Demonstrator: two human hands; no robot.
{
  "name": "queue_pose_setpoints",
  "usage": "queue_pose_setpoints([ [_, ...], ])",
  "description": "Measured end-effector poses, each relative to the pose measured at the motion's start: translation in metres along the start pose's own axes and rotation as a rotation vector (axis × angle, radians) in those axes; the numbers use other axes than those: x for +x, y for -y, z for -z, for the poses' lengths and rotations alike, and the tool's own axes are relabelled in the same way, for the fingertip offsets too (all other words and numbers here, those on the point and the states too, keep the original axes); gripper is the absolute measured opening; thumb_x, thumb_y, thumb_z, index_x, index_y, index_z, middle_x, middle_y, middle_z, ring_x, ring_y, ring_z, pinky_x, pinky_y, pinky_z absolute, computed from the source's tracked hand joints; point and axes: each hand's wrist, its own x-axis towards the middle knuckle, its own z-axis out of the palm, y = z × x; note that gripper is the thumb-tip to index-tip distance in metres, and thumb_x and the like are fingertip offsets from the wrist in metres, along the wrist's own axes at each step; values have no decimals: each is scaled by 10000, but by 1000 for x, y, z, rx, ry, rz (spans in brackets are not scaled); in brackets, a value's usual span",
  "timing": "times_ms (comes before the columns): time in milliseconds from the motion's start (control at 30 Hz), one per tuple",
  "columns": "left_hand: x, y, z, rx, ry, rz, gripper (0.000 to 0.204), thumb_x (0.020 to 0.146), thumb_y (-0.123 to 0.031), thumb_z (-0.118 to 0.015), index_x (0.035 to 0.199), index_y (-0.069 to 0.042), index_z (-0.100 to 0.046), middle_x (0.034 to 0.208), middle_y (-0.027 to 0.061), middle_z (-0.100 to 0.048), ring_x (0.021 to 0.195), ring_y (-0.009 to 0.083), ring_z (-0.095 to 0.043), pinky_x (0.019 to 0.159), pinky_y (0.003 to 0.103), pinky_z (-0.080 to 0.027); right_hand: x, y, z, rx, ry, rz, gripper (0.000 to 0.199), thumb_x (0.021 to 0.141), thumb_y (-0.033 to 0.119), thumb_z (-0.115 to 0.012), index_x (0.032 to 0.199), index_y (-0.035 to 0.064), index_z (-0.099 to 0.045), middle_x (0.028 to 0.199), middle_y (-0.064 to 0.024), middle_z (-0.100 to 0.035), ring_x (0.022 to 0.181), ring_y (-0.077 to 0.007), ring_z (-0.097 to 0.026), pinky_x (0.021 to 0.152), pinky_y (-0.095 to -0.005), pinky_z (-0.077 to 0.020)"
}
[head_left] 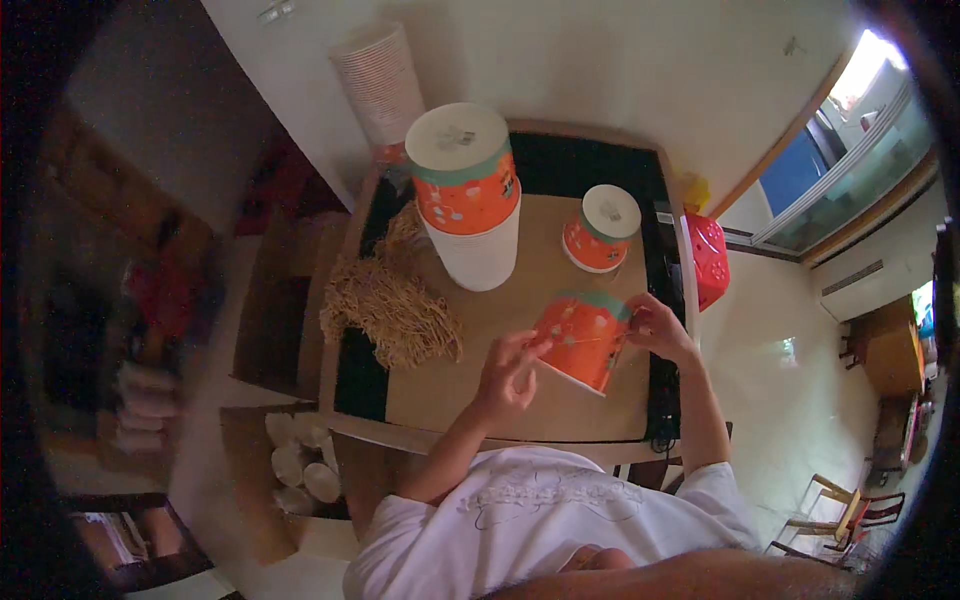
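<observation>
In front of me a tilted orange paper bucket (578,347) with a green band is held between my hands. My right hand (655,328) is closed on its right side near the green band. At the opposite side, my left hand (512,378) has its fingertips pinched by the bucket wall. A thin pale cord (590,341) runs across the orange face from those fingertips. A pile of tan cords (390,310) lies to the left. Behind stands a tall stack of white buckets (477,250), topped by upside-down orange ones (467,200). A smaller upside-down orange bucket (602,230) is at the back right.
Brown cardboard (440,400) covers the dark green tabletop (362,385). Another white stack (380,80) leans by the wall. An open carton (255,470) with white cups stands on the floor at left. A red plastic container (708,262) is beyond the right edge.
</observation>
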Motion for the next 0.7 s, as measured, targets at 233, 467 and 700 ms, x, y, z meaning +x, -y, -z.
queue_pose_setpoints([
  [233,-27,35,-5,-311,-276,510,164,741,3,-547,895,-36,-585,833,65,-588,729,136,-565,645,240,-453,-17,11,0,-101,-121,8,403,653,-113,-527,1008,46,-422,860,1,-469,751,-85,-504,643,-218,-422],
  [467,-37,56,-39,-690,-167,815,97,772,-44,-558,863,-35,-589,792,55,-607,717,115,-583,630,227,-463,-15,20,-4,-234,-327,147,337,662,-127,-459,946,53,-434,834,-13,-459,725,-92,-488,632,-212,-417],
  [700,-16,77,-90,-699,34,719,129,772,-106,-578,886,-49,-598,796,39,-614,715,113,-586,648,239,-470,5,62,14,-835,-585,485,247,618,-93,-515,830,30,-484,842,-85,-475,792,-190,-500,676,-262,-421],
])
